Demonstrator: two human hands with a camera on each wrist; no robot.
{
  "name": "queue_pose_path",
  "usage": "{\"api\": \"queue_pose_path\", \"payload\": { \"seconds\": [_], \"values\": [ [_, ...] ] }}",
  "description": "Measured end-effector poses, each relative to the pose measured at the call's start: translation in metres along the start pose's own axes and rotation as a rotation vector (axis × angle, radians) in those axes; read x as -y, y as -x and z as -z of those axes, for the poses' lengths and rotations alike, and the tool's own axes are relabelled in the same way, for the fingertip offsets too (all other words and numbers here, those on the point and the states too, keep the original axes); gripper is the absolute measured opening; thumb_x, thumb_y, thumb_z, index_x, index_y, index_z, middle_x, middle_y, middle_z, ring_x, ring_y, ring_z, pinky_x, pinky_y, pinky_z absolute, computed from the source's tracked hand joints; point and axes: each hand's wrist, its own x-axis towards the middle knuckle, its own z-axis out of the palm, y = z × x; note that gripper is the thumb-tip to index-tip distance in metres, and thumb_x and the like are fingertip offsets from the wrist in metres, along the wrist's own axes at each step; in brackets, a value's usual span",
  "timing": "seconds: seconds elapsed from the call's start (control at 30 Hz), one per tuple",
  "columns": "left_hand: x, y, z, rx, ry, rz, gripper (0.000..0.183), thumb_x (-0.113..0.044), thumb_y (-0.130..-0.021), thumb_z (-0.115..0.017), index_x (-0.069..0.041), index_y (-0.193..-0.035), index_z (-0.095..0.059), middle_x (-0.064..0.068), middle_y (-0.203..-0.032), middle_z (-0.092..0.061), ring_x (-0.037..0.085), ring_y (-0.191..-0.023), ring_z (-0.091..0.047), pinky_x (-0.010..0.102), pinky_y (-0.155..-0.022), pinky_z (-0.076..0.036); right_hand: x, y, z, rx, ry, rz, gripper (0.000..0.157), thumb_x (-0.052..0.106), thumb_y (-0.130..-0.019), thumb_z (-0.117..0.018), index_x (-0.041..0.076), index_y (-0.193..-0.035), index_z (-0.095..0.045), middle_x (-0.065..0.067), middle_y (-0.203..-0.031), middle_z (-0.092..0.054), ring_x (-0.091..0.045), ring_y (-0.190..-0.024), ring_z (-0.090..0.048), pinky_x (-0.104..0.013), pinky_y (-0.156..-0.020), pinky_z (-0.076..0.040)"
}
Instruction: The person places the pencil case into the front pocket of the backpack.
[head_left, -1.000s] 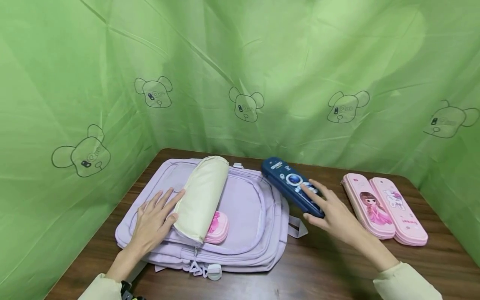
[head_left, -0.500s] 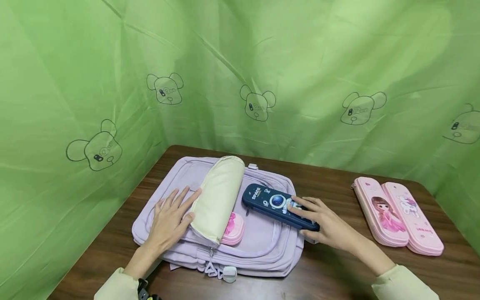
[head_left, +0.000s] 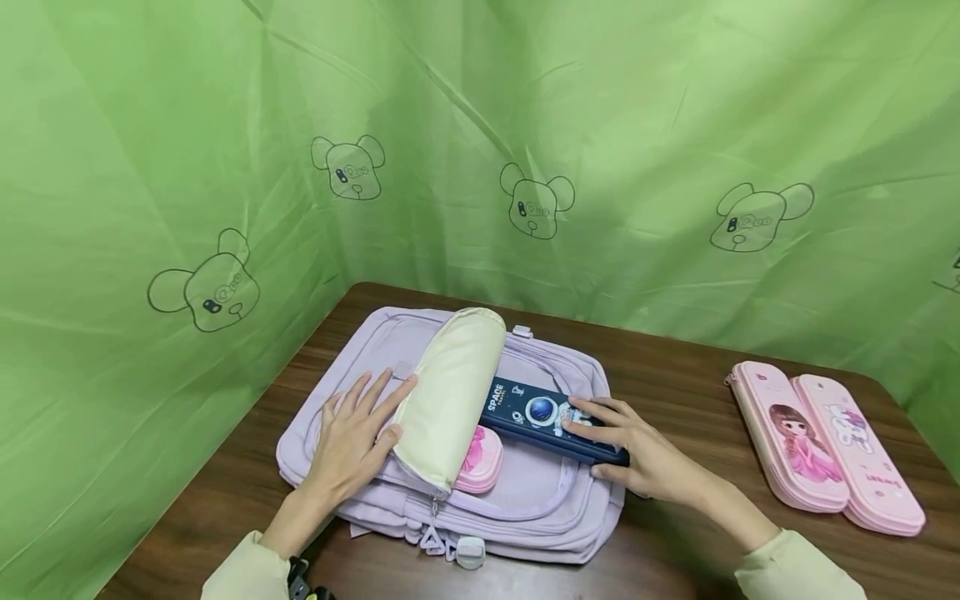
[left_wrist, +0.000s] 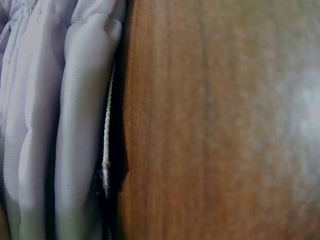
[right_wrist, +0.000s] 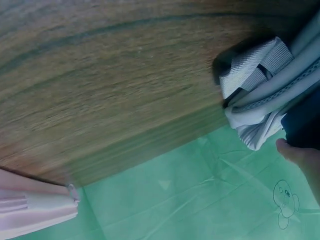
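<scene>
A lilac backpack (head_left: pixel 592 517) lies flat on the table with its front pocket laid open. My left hand (head_left: pixel 352 437) rests with fingers spread on the folded-back flap, thumb and index fingertips at the edge of its cream lining (head_left: pixel 453 392). Between thumb and fingers, my right hand (head_left: pixel 645 450) holds a navy pencil case (head_left: pixel 521 421) with a space print by its right end. Its far end is hidden under the cream lining. A pink case (head_left: pixel 486 467) lies in the pocket, partly covered by the lining. The right wrist view shows the navy case (right_wrist: pixel 304 122) beside the bag.
Two pink pencil cases, one with a doll print (head_left: pixel 798 450) and one with a rabbit print (head_left: pixel 862 458), lie side by side on the brown wooden table (head_left: pixel 667 358) at the right. A green curtain (head_left: pixel 630 125) hangs behind and at the sides.
My right hand has moved the navy pencil case left, from beside the backpack's right edge to over the pocket and under the cream lining. The left hand keeps its place on the flap.
</scene>
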Motion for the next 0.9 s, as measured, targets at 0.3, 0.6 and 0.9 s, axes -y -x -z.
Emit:
{"api": "queue_pose_path", "payload": {
  "seconds": [0.3,0.6,0.9],
  "values": [
    [-0.001,0.005,0.002,0.010,0.003,0.000,0.053,-0.041,-0.093,-0.038,-0.033,-0.145,-0.033,0.009,-0.145,-0.037,0.038,-0.132,-0.028,0.066,-0.094,-0.019,-0.001,-0.027,-0.024,0.029,-0.061,0.029,0.067,0.014,-0.074,-0.078,0.015,-0.135,-0.052,-0.015,-0.145,-0.036,-0.045,-0.129,-0.026,-0.062,-0.097,-0.027],
    [-0.003,0.000,-0.003,0.020,0.002,-0.009,0.054,-0.039,-0.093,-0.038,-0.032,-0.146,-0.032,0.008,-0.146,-0.036,0.038,-0.132,-0.029,0.065,-0.096,-0.019,-0.001,-0.037,-0.033,0.017,-0.041,0.011,0.064,0.022,-0.078,-0.076,0.017,-0.136,-0.051,-0.014,-0.148,-0.031,-0.045,-0.134,-0.017,-0.065,-0.100,-0.020],
    [-0.001,0.002,0.002,0.019,-0.005,0.005,0.054,-0.038,-0.092,-0.039,-0.033,-0.145,-0.032,0.008,-0.146,-0.036,0.037,-0.133,-0.027,0.065,-0.096,-0.018,-0.004,-0.008,-0.014,-0.107,-0.024,-0.087,0.051,0.018,-0.079,-0.074,0.015,-0.128,-0.059,-0.017,-0.142,-0.039,-0.041,-0.126,-0.037,-0.059,-0.095,-0.034]
  ]
}}
